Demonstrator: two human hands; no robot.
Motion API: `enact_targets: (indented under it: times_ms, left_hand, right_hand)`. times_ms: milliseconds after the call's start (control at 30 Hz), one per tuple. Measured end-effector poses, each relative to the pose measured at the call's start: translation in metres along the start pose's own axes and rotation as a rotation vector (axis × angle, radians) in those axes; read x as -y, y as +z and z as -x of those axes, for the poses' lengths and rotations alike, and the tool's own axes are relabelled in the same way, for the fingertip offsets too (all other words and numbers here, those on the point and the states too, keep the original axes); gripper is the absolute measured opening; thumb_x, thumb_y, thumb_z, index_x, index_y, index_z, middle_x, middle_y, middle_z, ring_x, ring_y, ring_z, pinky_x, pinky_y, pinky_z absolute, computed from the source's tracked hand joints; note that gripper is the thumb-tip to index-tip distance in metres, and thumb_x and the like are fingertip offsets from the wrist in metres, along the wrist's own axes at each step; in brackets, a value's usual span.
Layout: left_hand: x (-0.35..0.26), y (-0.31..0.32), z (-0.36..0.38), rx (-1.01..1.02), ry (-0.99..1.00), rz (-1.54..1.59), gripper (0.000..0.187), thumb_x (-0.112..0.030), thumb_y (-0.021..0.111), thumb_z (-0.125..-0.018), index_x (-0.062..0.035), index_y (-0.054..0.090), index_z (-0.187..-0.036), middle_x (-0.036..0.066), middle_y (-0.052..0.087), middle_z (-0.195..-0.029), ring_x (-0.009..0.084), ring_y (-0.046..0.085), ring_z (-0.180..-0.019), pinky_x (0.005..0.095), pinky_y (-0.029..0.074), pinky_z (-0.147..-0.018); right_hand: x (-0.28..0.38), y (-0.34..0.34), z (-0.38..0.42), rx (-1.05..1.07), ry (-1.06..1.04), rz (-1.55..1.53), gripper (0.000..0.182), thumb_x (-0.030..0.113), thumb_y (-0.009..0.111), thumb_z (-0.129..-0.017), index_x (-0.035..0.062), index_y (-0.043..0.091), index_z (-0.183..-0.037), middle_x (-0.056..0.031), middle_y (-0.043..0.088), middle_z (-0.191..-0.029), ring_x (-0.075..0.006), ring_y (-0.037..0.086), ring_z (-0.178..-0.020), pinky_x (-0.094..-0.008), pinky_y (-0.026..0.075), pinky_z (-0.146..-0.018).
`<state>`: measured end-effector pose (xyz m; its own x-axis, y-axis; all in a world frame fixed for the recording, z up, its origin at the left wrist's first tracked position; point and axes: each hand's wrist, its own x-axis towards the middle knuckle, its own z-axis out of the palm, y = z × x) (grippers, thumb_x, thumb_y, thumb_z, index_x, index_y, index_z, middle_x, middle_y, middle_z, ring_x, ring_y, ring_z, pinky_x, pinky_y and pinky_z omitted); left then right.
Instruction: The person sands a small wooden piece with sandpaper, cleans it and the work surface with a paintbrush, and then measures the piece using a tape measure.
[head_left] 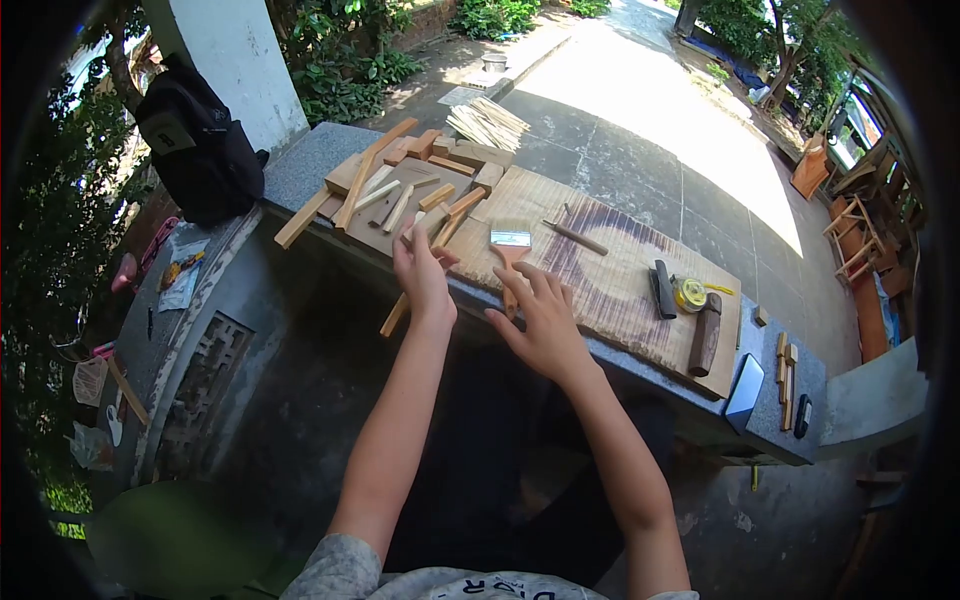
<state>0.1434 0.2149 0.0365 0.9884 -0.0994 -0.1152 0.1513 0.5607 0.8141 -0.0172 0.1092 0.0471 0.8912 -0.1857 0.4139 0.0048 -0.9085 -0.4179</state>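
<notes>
Handling a paintbrush point(509, 256) at the left end of the streaked tan board point(620, 300).

The brush's bristles point toward the board's far side, its handle toward the near edge. The right hand point(543, 322) has thumb and fingers curled about the handle; whether they grip it or only touch it, I cannot tell. Left of the board, the left hand point(425, 275) is raised, fingers bent by a pale wood piece point(433, 219), though a hold on it is unclear. Beyond that hand lie loose wood sticks point(400, 208). The step in hand looks like taking up or setting down the brush; either calls for control of the handle.
</notes>
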Motion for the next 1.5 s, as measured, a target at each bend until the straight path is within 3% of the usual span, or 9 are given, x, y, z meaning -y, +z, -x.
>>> enact_targets:
  times_ms: [267,367,467,567,667,733,933,1067,1500]
  left_hand:
    - [-0.007,-0.002,-0.049,0.013,-0.149,-0.042,0.094,-0.012,0.075,-0.094,-0.0107,0.012,-0.164,0.01,0.054,-0.122,0.0151,0.058,-0.083,0.0322,0.056,-0.069]
    - [0.009,-0.005,-0.026,0.134,-0.079,-0.143,0.047,-0.022,0.063,-0.104,-0.01,0.048,-0.147,0.006,0.057,-0.122,0.0122,0.057,-0.087,0.0287,0.053,-0.077]
    - [0.025,0.029,0.047,0.485,-0.178,-0.259,0.053,-0.04,0.044,-0.112,-0.0101,0.042,-0.155,0.008,0.057,-0.133,0.0163,0.059,-0.109,0.0328,0.047,-0.103]
    - [0.044,0.081,0.153,0.81,-0.69,0.135,0.067,-0.046,0.033,-0.112,0.0006,0.031,-0.16,0.016,0.044,-0.159,0.0291,0.039,-0.15,0.0445,0.029,-0.126]
    - [0.057,0.111,0.237,0.916,-1.085,0.522,0.067,-0.049,0.029,-0.112,-0.0041,0.033,-0.162,0.018,0.036,-0.166,0.0314,0.034,-0.154,0.046,0.026,-0.128]
    - [0.047,0.13,0.273,0.846,-1.169,0.422,0.068,-0.048,0.033,-0.112,-0.0003,0.032,-0.161,0.018,0.036,-0.166,0.0299,0.034,-0.154,0.0458,0.027,-0.128]
    - [0.073,0.136,0.291,1.121,-1.031,0.064,0.063,-0.045,0.034,-0.112,-0.0013,0.041,-0.157,0.02,0.044,-0.162,0.032,0.046,-0.147,0.0476,0.038,-0.123]
    - [0.09,0.133,0.294,1.195,-1.008,-0.133,0.058,-0.039,0.036,-0.112,-0.0004,0.044,-0.155,0.02,0.05,-0.157,0.0292,0.059,-0.133,0.042,0.048,-0.113]
    - [0.128,0.138,0.277,1.168,-0.97,-0.242,0.042,-0.034,0.047,-0.111,-0.0016,0.06,-0.135,0.015,0.068,-0.13,0.0188,0.068,-0.109,0.0347,0.053,-0.099]
  right_hand:
    - [0.006,-0.039,0.034,-0.04,0.045,-0.081,0.054,0.03,0.069,-0.098,0.0111,0.053,-0.145,-0.0191,0.054,-0.141,-0.0376,0.05,-0.132,-0.0505,0.038,-0.109]
    - [-0.007,-0.061,0.064,-0.105,0.106,-0.181,0.053,0.027,0.069,-0.098,0.01,0.052,-0.146,-0.0184,0.054,-0.142,-0.0383,0.052,-0.131,-0.0502,0.039,-0.109]
    - [-0.012,-0.087,0.084,-0.291,0.189,-0.32,0.059,0.026,0.068,-0.099,0.0103,0.049,-0.152,-0.0192,0.051,-0.149,-0.0387,0.051,-0.135,-0.0504,0.038,-0.112]
    - [0.004,-0.118,0.102,-0.543,0.114,-0.196,0.057,0.035,0.06,-0.103,0.0119,0.049,-0.154,-0.0207,0.048,-0.155,-0.0368,0.047,-0.142,-0.0489,0.032,-0.119]
    - [-0.016,-0.135,0.142,-0.391,-0.006,0.038,0.057,0.043,0.049,-0.107,0.0175,0.047,-0.158,-0.0199,0.041,-0.163,-0.0336,0.038,-0.152,-0.0479,0.02,-0.126]
    - [-0.039,-0.156,0.181,-0.337,0.23,0.2,0.053,0.044,0.046,-0.108,0.0246,0.049,-0.157,-0.0178,0.037,-0.166,-0.0306,0.033,-0.155,-0.0479,0.014,-0.127]
    - [-0.162,-0.227,0.302,-0.738,0.863,0.804,0.048,0.026,0.068,-0.097,0.0144,0.059,-0.143,-0.0128,0.059,-0.134,-0.0306,0.053,-0.127,-0.05,0.037,-0.105]
    - [-0.239,-0.259,0.383,-0.499,1.322,0.986,0.043,0.033,0.072,-0.094,0.0113,0.065,-0.131,-0.0125,0.064,-0.123,-0.0347,0.056,-0.121,-0.0537,0.039,-0.101]
    - [-0.264,-0.278,0.391,-0.623,1.529,0.596,0.041,0.049,0.072,-0.095,0.0116,0.075,-0.112,-0.0039,0.078,-0.098,-0.024,0.073,-0.097,-0.0465,0.041,-0.099]
